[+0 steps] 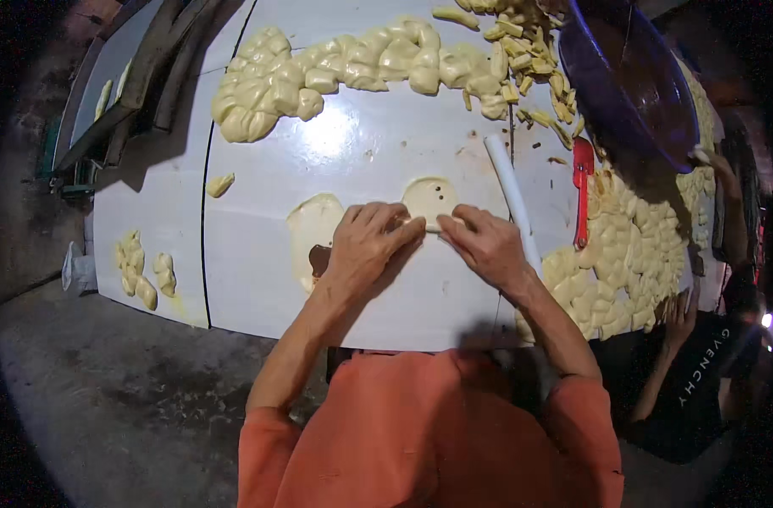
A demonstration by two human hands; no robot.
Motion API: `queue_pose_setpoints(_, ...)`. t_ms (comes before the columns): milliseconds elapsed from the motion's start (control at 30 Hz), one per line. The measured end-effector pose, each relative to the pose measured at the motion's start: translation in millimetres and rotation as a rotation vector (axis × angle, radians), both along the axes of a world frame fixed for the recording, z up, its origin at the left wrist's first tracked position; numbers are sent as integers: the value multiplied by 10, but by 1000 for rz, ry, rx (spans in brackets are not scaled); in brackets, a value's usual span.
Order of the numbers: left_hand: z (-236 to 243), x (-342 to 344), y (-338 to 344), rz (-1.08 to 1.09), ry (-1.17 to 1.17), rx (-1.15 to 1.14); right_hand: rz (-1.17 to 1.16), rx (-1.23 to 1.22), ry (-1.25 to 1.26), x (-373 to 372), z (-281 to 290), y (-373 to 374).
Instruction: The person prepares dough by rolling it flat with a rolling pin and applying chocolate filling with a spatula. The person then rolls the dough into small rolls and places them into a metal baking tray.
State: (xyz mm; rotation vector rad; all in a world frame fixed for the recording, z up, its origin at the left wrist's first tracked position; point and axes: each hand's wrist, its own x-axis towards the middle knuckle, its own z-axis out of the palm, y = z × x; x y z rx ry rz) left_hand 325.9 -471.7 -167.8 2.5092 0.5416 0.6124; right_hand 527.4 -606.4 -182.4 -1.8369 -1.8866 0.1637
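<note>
My left hand (374,241) and my right hand (484,241) pinch the near, rolled edge of a thin pale dough round (429,193) with small dark specks, on the white tabletop (259,229). Their fingers are closed on it from either side. Partly hidden behind my left hand lies another flattened dough piece (306,220) with a brown filling (320,254). A white rolling pin (509,190) lies beside my right hand, and a red-handled tool (582,195) is further right.
Dough lumps (352,59) line the back; banana pieces (530,59) lie near a large purple tub (623,76). Flattened dough (623,262) covers the right end. A co-worker (691,372) in black is at the right. A dark frame (128,93) stands upper left.
</note>
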Motion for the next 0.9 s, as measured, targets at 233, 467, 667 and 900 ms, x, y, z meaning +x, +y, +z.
queue_pose_setpoints(233, 32, 33, 25, 72, -55, 10, -37, 38, 5, 44, 88, 89)
queue_pose_setpoints(467, 8, 37, 96, -11, 104, 26, -59, 47, -29, 42, 106, 181)
queue_pose_setpoints(667, 4, 218, 291, -63, 281, 153, -42, -77, -150, 60, 54, 277)
queue_pose_setpoints(900, 27, 165, 350, -71, 333, 68, -5, -106, -126, 102, 96, 269)
